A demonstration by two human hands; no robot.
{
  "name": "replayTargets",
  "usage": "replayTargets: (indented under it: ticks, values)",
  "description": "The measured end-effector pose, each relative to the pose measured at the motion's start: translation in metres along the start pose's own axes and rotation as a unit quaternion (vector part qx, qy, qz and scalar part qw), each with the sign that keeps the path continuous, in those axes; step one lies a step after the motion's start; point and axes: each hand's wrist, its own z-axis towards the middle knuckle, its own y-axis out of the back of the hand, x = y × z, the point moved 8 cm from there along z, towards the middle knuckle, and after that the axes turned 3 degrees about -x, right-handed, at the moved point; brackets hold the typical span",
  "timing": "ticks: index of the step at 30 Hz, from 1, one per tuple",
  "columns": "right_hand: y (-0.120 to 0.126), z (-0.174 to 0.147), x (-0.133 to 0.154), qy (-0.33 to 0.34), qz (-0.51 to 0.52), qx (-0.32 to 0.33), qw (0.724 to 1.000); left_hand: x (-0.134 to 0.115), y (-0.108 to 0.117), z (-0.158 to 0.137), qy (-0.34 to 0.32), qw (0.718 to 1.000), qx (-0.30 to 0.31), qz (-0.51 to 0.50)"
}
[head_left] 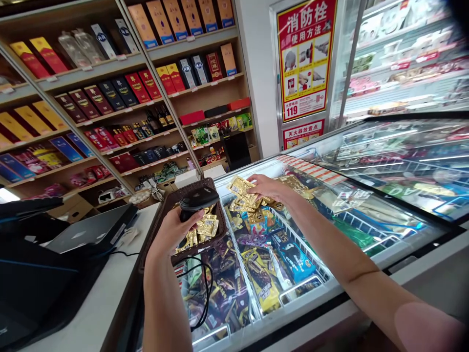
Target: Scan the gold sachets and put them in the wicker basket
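Observation:
My left hand [175, 229] is wrapped around the handle of a black barcode scanner [200, 197], and a black cable [208, 293] loops below it. Under the scanner, a brown woven basket [172, 198] holds several gold foil packets [207, 226]. To the right, my right hand [269, 188] pinches a gold packet [240, 186] over a pile of similar packets [251, 203]. That pile lies on the glass top of a chest freezer [234, 244]; my fingertips are partly hidden by the packets.
Wrapped ice creams [262, 278] in white wire baskets show beneath the glass. On the left counter [98, 303] stand a silver-and-black device [88, 234] and a dark monitor [29, 278]. Shelves of boxed bottles [110, 93] line the back, beside a red-and-yellow fire hydrant sign [306, 58].

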Motion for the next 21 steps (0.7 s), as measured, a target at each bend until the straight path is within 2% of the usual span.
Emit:
replayTargets:
  ticks: [10, 16, 21]
  values:
    - [-0.004, -0.014, 0.010, -0.010, -0.069, -0.012, 0.998, -0.007, -0.003, -0.005, 0.003, 0.998, 0.000, 0.056]
    - [-0.004, -0.013, 0.010, -0.009, -0.049, -0.008, 0.999, -0.006, -0.009, -0.004, 0.008, 0.999, 0.012, 0.040]
    - [-0.001, -0.014, 0.013, 0.007, -0.094, -0.029, 0.995, -0.007, -0.010, -0.003, 0.008, 0.999, 0.017, 0.037]
